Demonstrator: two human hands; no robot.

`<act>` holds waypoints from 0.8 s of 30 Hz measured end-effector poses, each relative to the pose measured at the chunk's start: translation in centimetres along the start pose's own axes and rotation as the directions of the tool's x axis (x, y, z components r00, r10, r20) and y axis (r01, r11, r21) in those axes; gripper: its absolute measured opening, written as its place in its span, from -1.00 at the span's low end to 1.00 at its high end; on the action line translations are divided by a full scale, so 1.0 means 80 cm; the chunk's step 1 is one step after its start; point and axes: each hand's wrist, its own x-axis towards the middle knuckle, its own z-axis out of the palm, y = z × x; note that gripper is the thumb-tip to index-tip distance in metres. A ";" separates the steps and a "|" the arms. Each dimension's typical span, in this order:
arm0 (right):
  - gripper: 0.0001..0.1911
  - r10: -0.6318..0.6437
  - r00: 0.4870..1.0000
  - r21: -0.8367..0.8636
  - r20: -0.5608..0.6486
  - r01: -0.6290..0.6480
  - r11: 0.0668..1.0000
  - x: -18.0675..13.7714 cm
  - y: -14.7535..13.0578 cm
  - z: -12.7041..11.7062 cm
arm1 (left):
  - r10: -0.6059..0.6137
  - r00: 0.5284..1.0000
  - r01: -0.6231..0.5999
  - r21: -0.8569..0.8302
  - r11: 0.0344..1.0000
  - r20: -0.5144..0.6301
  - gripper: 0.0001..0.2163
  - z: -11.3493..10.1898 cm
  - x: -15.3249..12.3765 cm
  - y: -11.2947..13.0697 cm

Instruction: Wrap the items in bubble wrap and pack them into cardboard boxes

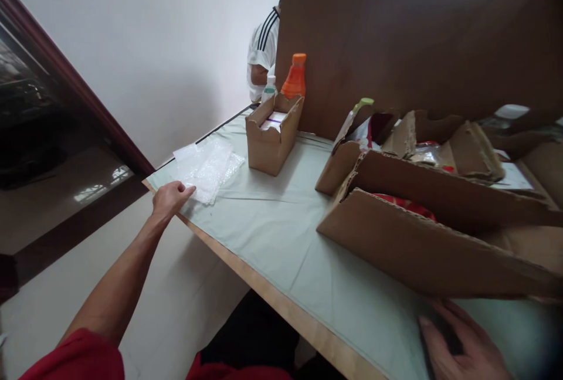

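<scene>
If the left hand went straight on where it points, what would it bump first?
Probably the bubble wrap. The left hand is at its edge and may be touching it; depth is unclear.

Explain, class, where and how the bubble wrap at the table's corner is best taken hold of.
Its near edge looks best, coming from the near side of the table, where the left hand is. The bubble wrap lies flat and thin, so a light pinch likely suits it; the small cardboard box leaves little room on its right.
</scene>
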 end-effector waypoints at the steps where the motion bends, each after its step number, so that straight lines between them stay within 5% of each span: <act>1: -0.52 0.010 1.000 -0.008 0.012 -0.010 1.000 0.001 -0.006 -0.003 | -0.006 1.000 0.006 -0.046 0.999 0.007 -0.70 0.001 0.000 0.003; 5: -0.57 0.015 0.999 -0.005 0.033 -0.015 1.000 0.006 -0.025 -0.014 | -0.014 0.999 0.031 -0.337 0.941 0.053 -0.77 0.005 -0.003 0.026; 8: -0.55 0.026 1.000 0.019 -0.016 -0.025 0.999 0.005 -0.036 -0.020 | -0.006 0.988 0.097 -0.592 0.800 0.153 -0.80 0.011 -0.022 0.054; 12: -0.61 0.075 0.986 0.178 -0.146 -0.049 0.983 -0.023 -0.075 -0.020 | 0.060 0.938 0.239 -0.764 0.599 0.341 -0.79 0.032 -0.103 0.080; 14: -0.62 0.135 0.990 0.367 -0.025 -0.117 0.923 -0.047 -0.111 -0.013 | 0.097 0.877 0.355 -0.770 0.529 0.471 -0.80 0.051 -0.168 0.083; 17: -0.37 0.153 0.909 0.637 0.387 -0.384 0.668 -0.070 -0.169 0.002 | 0.166 0.626 0.688 -0.639 0.343 0.762 -0.79 0.082 -0.276 0.083; 19: -0.16 0.119 0.839 0.698 0.530 -0.512 0.501 -0.070 -0.193 0.006 | 0.238 0.476 0.768 -0.533 0.357 0.846 -0.73 0.099 -0.339 0.084; 22: -0.14 0.185 0.849 0.685 0.495 -0.512 0.518 -0.059 -0.191 -0.002 | 0.351 0.254 0.742 -0.414 0.527 0.901 -0.60 0.108 -0.401 0.088; 24: -0.30 0.220 0.872 0.635 0.438 -0.473 0.611 -0.051 -0.170 -0.018 | 0.419 0.047 0.662 -0.342 0.667 0.907 -0.55 0.102 -0.414 0.092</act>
